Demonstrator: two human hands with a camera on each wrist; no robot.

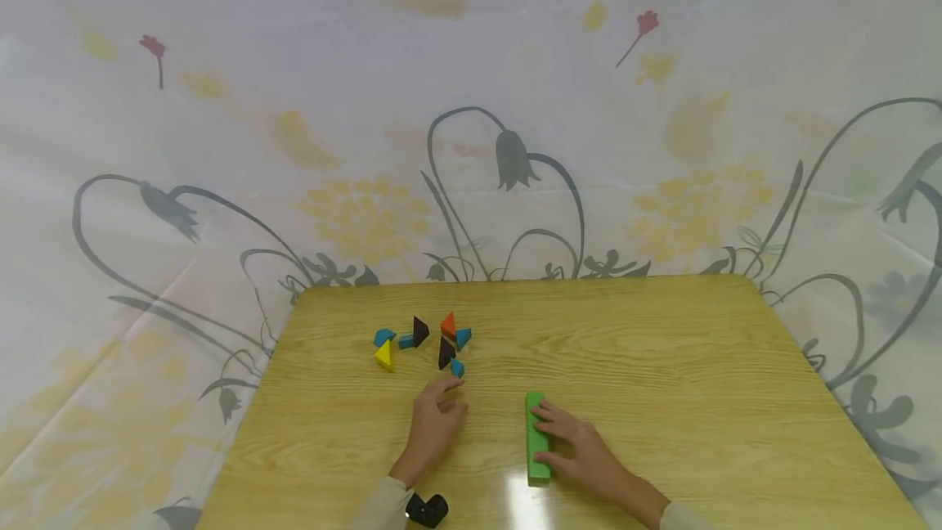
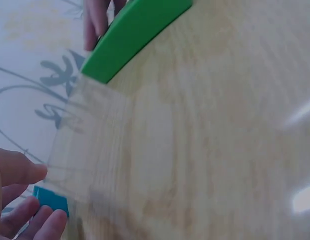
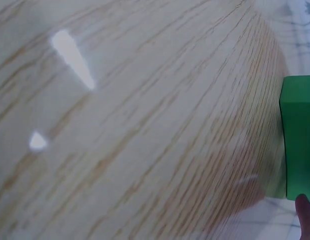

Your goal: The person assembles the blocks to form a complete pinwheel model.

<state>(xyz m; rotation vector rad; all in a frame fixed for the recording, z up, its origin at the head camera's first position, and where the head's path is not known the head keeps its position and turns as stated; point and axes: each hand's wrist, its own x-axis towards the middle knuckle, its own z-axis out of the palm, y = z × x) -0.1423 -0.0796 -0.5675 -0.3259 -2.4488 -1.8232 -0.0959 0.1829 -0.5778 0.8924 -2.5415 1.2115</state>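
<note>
Head view shows a long green rectangular block with smooth faces (image 1: 535, 442) lying on the yellow wood-grain table (image 1: 662, 366), between the two hands. Its long axis runs away from the person, almost straight toward the patterned cloth (image 1: 471, 211) behind the table. The right hand (image 1: 589, 452) is the nearer one: its fingers and thumb reach from the right and touch the block at separate places along its length. Whether they really pinch it or only rest on it, I cannot tell, even with the right wrist view. The left hand (image 1: 434, 424) is well apart from the block, on its left side; its fingers are loosely bent, and it seems to hold nothing. Just beyond these fingers is a small blue faceted piece (image 1: 458, 369), nearest of a scattered group with a yellow triangular piece (image 1: 384, 357) and a red triangular piece (image 1: 448, 325).
</note>
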